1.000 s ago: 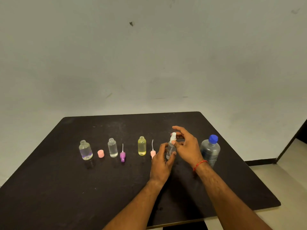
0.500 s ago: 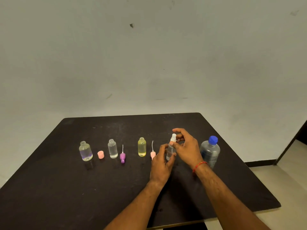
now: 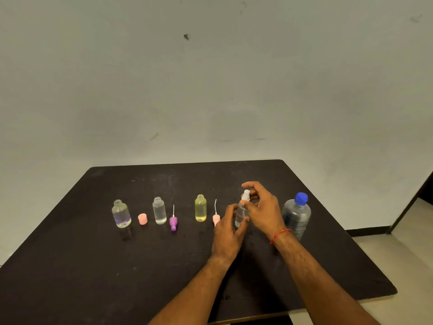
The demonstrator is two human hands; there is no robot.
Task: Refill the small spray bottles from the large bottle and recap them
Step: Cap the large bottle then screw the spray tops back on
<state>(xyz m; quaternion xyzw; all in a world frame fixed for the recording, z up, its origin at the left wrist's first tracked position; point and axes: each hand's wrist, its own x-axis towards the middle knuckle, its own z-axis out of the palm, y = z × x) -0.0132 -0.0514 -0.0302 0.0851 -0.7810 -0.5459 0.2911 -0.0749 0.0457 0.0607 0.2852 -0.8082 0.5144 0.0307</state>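
My left hand [image 3: 228,231] grips the body of a small clear spray bottle [image 3: 240,214] standing on the black table [image 3: 70,266]. My right hand [image 3: 263,208] pinches its white spray cap [image 3: 245,195] on the neck. The large bottle [image 3: 297,215] with a blue cap stands upright just right of my hands. Left of them stand three uncapped small bottles: a yellow one [image 3: 200,208], a clear one [image 3: 159,210] and a rounder clear one [image 3: 121,214]. A pink spray cap [image 3: 215,215], a purple spray cap [image 3: 173,222] and a pink lid [image 3: 142,219] lie between them.
The table's right edge [image 3: 339,221] runs close behind the large bottle. A pale wall stands behind the table, and a light floor with a dark doorway [image 3: 421,188] shows at the far right.
My right-hand fingers have shifted slightly around the white cap while the left hand keeps the bottle still. Nothing else on the table moved.
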